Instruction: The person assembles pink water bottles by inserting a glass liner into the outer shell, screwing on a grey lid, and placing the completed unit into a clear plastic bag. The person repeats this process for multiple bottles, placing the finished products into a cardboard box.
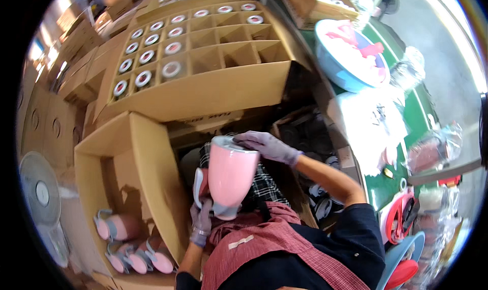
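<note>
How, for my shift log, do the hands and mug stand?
Left hand by handle, right hand on rim. Pink mug between them. Open carton at left.

Packing workshop | divided carton [213, 89] | stacked cardboard boxes [53, 125] (they crowd the left) | green worktable [375, 192] with plastic-bagged goods [431, 151]

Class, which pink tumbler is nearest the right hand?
The tapered pink tumbler whose rim touches the lilac-gloved right hand; other pink tumblers lie farther left, inside a brown cardboard box.

Fisheye view with dark, rounded corners and bowed edges. Strong light bleaches the plastic sheeting [366, 130] at right; the pink mug [233, 175] gleams; shadows fall inside the open carton [152, 175]; the far upper left is blurred.
</note>
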A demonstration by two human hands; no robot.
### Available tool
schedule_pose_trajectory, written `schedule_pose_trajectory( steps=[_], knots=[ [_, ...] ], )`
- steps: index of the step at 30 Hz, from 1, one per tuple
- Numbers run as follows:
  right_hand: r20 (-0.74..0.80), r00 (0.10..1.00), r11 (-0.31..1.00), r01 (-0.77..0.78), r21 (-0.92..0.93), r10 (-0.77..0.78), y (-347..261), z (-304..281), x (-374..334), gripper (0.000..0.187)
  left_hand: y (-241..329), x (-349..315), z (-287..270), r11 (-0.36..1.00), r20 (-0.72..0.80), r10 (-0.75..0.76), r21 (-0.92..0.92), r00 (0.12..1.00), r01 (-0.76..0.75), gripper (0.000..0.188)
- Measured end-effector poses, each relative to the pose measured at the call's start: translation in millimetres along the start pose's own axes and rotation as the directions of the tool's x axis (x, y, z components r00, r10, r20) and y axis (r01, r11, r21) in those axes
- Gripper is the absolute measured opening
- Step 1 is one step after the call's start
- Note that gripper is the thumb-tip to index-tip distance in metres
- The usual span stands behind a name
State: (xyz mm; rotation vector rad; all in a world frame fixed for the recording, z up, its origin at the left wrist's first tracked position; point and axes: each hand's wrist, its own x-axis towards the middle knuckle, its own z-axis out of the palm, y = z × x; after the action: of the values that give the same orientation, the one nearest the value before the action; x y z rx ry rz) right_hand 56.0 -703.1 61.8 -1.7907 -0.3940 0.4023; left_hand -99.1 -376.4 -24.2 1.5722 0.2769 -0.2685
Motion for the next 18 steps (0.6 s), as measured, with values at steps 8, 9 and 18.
schedule_pose_trajectory(
  steps=[8, 9, 18],
  knots=[
    [-0.576, 0.733, 0.831, -0.026, -0.556, -0.362, 26, -71, -71, 0.023, 38, 29, -44, 0.974, -0.03, 0.019, 0.227, 0.999, -0.012, 0.045],
    [-0.621, 0.622, 0.715, -0.136, -0.685, -0.477, 23, -109, -100, 0.02, 45, 44, -45, 0.984, -0.017, 0.127, 0.132, 0.992, -0.123, 0.045],
    [-0.972, -0.179, 0.489, -0.868, 0.085, -0.149, 11, -395, -295, 0.08, 116, 104, 5, 0.951, 0.016, 0.292, 0.104, 0.956, -0.292, 0.044]
  ],
)
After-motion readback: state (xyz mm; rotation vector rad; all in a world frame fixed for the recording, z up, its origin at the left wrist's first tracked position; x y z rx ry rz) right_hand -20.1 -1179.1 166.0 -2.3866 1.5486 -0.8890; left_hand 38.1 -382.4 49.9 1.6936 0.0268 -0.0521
